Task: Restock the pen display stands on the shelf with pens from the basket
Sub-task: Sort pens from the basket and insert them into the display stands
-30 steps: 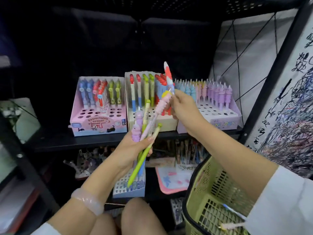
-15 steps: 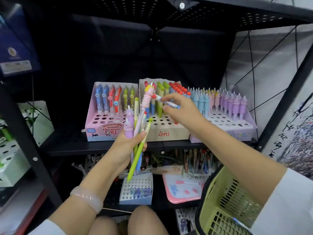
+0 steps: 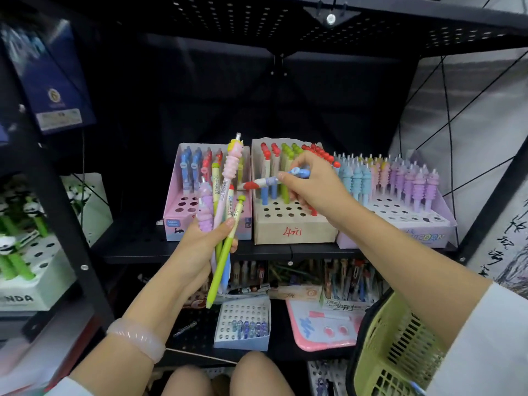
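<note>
A black metal shelf [image 3: 200, 250] is carrying three pen display stands, with the beige middle stand [image 3: 294, 224], marked in red and studded with round holes, serving as the reference point. To its left is sitting a pink stand [image 3: 177, 224] of blue and red pens; to its right, a lilac stand [image 3: 400, 230] packed with pastel ridged pens. Below and right of it, a yellow-green basket [image 3: 394, 350] is showing at the frame corner. Just left of it, the left hand [image 3: 200, 247] is gripping a bundle of pens [image 3: 221, 212], pink, purple and green, partly hiding the pink stand. Directly over it, the right hand [image 3: 311, 184] is pinching a red-capped blue pen [image 3: 268, 181] sideways above the open holes.
</note>
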Action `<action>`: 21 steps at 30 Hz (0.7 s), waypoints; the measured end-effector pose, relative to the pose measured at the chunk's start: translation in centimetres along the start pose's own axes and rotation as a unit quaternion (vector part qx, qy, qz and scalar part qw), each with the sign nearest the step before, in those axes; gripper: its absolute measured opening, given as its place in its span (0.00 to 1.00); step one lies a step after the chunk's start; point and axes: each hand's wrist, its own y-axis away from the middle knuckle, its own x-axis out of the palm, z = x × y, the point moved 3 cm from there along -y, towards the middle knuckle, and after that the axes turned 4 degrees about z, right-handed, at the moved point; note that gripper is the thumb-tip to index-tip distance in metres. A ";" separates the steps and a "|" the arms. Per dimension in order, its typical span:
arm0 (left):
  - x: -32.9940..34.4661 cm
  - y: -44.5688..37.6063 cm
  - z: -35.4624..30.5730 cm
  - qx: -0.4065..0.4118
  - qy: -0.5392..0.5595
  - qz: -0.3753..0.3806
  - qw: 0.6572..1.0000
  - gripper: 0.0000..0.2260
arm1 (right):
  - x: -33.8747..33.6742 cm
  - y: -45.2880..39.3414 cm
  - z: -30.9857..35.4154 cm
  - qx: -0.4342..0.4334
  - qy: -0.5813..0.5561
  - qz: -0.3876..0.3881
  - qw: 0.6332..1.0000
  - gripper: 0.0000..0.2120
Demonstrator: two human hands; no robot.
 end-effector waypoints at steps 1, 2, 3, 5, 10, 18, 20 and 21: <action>-0.6 0.1 -0.3 0.003 0.002 -0.004 1.000 0.07 | 0.5 -0.6 0.5 -0.014 -0.005 -0.004 1.000 0.08; -1.3 0.2 -0.6 0.009 0.004 -0.008 1.000 0.08 | 1.0 -1.2 1.0 -0.027 -0.012 -0.007 1.000 0.07; -1.9 0.3 -1.0 0.015 0.005 -0.011 1.000 0.09 | 1.6 -1.8 1.5 -0.037 -0.017 -0.012 0.999 0.06; -3.3 0.5 -1.7 0.025 0.001 -0.022 0.999 0.12 | 2.6 -3.1 2.4 -0.050 -0.021 -0.024 0.998 0.05; -6.5 0.7 -2.9 0.032 0.003 -0.069 0.997 0.14 | 5.4 -6.8 4.6 -0.073 0.007 -0.037 0.997 0.05; -9.7 0.9 -3.1 0.033 0.003 -0.104 0.994 0.05 | 11.2 -10.9 4.9 -0.138 0.238 0.057 0.960 0.10; -10.1 0.9 -2.9 0.032 0.000 -0.111 0.993 0.05 | 12.2 -11.5 4.5 -0.139 0.298 0.074 0.942 0.11; -10.2 0.9 -2.9 0.031 0.000 -0.113 0.993 0.05 | 12.5 -11.7 4.3 -0.137 0.320 0.079 0.934 0.11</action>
